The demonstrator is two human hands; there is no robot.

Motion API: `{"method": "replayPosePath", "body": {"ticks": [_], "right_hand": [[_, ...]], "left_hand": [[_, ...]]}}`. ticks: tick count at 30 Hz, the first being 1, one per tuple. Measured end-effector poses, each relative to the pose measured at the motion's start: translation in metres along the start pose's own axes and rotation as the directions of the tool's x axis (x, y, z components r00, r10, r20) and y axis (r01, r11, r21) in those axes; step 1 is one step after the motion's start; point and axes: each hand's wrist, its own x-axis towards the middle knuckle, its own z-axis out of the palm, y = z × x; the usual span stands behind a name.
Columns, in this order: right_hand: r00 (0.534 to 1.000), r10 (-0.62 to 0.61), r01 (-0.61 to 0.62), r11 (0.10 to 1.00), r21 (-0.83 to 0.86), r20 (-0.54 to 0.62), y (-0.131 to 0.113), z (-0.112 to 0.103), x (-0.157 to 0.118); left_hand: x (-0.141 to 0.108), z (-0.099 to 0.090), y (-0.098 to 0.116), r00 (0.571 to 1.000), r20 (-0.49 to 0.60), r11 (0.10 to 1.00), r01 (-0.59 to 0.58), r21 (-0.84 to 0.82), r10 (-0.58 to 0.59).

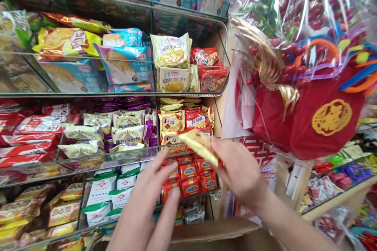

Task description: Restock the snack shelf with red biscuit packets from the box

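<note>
The wire shelves (188, 153) end at their right edge just past the yellow and red cookie packs (185, 122), where a narrow upright panel (219, 117) closes the bay. Right of that panel hangs a big red gift basket (306, 121) wrapped in clear film, bulging into the space above the right forearm, so the free room on that side is tight. Along the bottom edge of the view the flap of a cardboard box (218, 233) sits under both wrists. The open room lies in front of the middle shelf's right-hand compartments and the row of small red boxes (191, 178) on the shelf below.

The right hand (240, 170) is pinched shut on a flat golden packet (200, 145), thumb over one end, holding it tilted with its far end pointing up and left. The packet hovers just in front of the middle shelf's front rail, near its right corner, close to the matching cookie packs; motion blur makes it hard to tell whether it touches the rail, though it seems clear of it.

The left hand (150, 204) is spread, fingers apart and empty, below and left of the packet. Its fingertips reach toward the red boxes and the white-and-green packs (101, 192) beside them, near the packet but not touching it. The two hands are slightly apart.
</note>
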Motion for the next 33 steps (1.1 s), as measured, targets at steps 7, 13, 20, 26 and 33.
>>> {"method": "replayPosePath", "body": {"ticks": [7,13,20,26,33], "right_hand": [[0.998,0.034,-0.037,0.997,-0.061,-0.055,0.055,0.047,0.036],[0.995,0.071,-0.076,0.995,-0.059,-0.075,0.067,0.063,0.045],[0.995,0.081,-0.087,0.991,-0.102,-0.061,0.070,0.080,0.050],[0.990,0.132,-0.138,0.960,-0.243,-0.039,0.062,0.094,0.072],[0.914,0.403,-0.373,0.881,-0.290,0.050,0.048,0.098,0.085]], "left_hand": [[0.137,0.008,-0.010,0.802,0.365,0.282,-0.530,0.799,0.473],[0.147,0.020,-0.007,0.822,0.313,0.231,-0.460,0.857,0.476],[0.150,0.010,-0.041,0.854,0.266,0.235,-0.399,0.886,0.447],[0.152,0.008,-0.049,0.863,0.268,0.258,-0.400,0.879,0.427],[0.149,0.011,-0.050,0.865,0.242,0.303,-0.397,0.866,0.440]]}}
